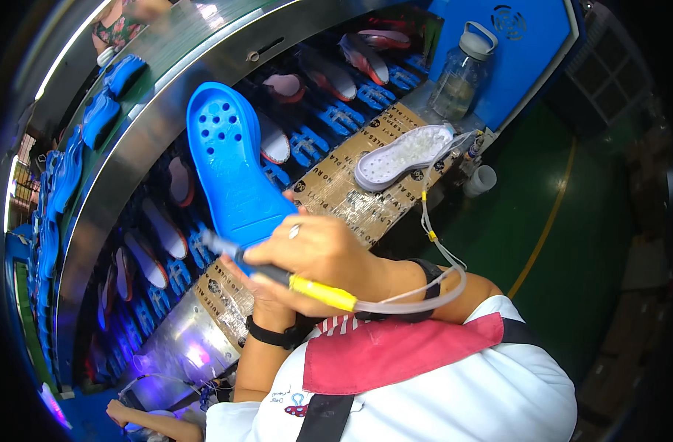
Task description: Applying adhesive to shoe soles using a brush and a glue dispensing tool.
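Observation:
A large blue shoe sole (229, 173) with round holes near its toe is tilted up in front of me. My left hand (266, 293) grips it at the heel, its fingertips showing at the sole's right edge; my right hand covers much of that grip. My right hand (318, 250) is closed around a dark-handled brush (274, 272) with yellow wrapping and a clear tube running from its rear end. The brush's pale tip is blurred and lies over the heel's left edge; whether it touches cannot be told.
Cardboard (333, 180) covers the ledge ahead, where a white sole (402, 158) holds whitish lumps. A clear bottle (458, 77) and a white cup (481, 180) stand at the right. Uppers on blue holders fill the conveyor; blue soles (100, 118) line the upper belt. Another person's arm (156, 421) is lower left.

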Demonstrator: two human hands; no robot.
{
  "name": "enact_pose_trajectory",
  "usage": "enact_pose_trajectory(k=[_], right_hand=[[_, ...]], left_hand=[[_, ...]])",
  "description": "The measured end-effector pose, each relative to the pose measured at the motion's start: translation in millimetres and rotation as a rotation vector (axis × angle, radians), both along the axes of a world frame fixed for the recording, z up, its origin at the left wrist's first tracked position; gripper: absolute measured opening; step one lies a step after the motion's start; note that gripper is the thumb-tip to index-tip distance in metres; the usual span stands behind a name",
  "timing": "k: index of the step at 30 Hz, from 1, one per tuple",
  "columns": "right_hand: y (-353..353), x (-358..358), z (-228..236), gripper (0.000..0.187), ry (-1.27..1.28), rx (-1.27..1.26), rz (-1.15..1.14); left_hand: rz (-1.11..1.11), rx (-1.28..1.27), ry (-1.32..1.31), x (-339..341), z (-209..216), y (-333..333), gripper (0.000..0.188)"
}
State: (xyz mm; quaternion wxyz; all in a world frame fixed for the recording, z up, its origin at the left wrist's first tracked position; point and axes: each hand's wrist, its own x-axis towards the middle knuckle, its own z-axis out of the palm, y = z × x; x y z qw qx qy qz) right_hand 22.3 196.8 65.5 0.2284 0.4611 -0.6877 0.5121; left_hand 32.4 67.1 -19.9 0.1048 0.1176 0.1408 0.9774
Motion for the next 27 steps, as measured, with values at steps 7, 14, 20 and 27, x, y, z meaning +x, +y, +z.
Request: enact_pose_trajectory(k=[7, 14, 20, 27], right_hand=[[7.0, 12.2, 7.1, 0.024, -0.033, 0.223, 0.133], [10.9, 15.5, -11.5, 0.030, -0.168, 0.002, 0.137], [19.3, 21.8, -8.1, 0.035, -0.188, -0.014, 0.245], [25.5, 29.0, -10.3, 0.029, -0.472, 0.058, 0.429]], left_hand=[[0.043, 0.070, 0.068, 3.3, 12.7, 2.6, 0.092], [0.142, 0.030, -0.024, 6.1, 31.1, -11.0, 0.095], [0.234, -0.001, -0.011, 6.5, 38.1, -29.4, 0.095], [0.209, 0.047, 0.082, 9.1, 40.8, -32.9, 0.096]])
